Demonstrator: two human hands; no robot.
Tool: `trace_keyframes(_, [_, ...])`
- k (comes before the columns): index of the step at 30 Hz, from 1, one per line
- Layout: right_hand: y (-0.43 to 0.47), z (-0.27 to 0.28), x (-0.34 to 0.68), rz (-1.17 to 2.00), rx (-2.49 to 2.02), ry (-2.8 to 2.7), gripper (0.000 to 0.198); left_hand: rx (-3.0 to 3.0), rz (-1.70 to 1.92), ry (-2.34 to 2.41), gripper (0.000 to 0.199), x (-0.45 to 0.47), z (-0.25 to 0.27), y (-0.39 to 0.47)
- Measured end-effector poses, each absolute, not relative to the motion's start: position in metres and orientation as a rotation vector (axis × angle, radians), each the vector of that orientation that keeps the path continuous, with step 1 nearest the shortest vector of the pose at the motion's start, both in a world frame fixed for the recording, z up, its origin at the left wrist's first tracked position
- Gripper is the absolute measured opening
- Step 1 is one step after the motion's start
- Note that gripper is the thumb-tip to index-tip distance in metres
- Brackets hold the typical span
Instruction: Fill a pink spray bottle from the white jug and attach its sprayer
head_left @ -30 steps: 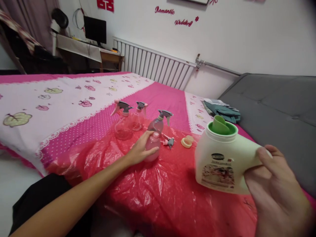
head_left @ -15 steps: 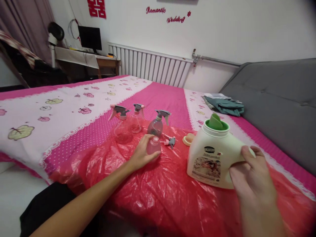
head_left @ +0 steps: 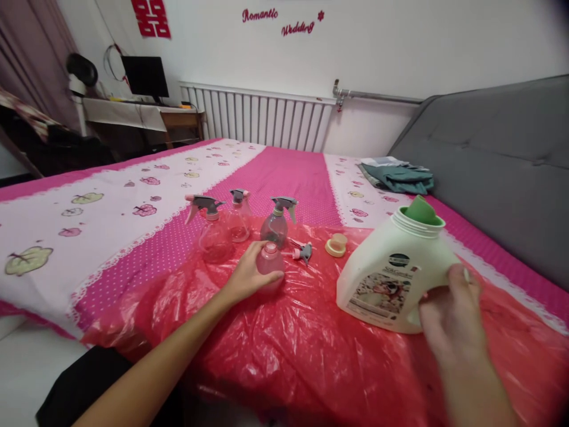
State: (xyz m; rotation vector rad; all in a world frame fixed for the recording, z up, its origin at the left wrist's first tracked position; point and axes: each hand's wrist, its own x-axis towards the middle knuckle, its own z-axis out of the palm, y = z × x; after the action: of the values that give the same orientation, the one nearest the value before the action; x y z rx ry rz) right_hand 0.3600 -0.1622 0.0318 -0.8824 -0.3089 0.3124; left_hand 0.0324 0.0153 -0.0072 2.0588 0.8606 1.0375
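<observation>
My left hand is wrapped round a small pink spray bottle whose neck is uncovered. The bottle stands upright on red plastic sheeting. By its handle, my right hand grips a large cream detergent jug, now leaning to the right. A green spout shows in the jug's uncapped mouth. Between the jug and the pink bottle lie a loose grey-and-pink spray head and a yellowish cap.
Behind my left hand stand a clear spray bottle, a second clear one and a greyish one, each with a trigger head. Folded clothes lie near the grey headboard.
My right hand has tipped the jug from nearly upright to leaning right. My left hand keeps its hold on the pink bottle. The whole view has shifted slightly.
</observation>
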Motion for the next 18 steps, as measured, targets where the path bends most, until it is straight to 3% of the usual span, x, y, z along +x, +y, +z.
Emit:
trace_keyframes(13, [-0.143, 0.053, 0.378, 0.167, -0.825, -0.275, 0.03, 2.007, 0.947, 0.848, 0.06, 0.029, -0.001, 0.02])
trace_keyframes(18, [-0.137, 0.041, 0.38, 0.108, -0.879, -0.185, 0.036, 2.005, 0.944, 0.877, 0.062, 0.03, -0.004, 0.023])
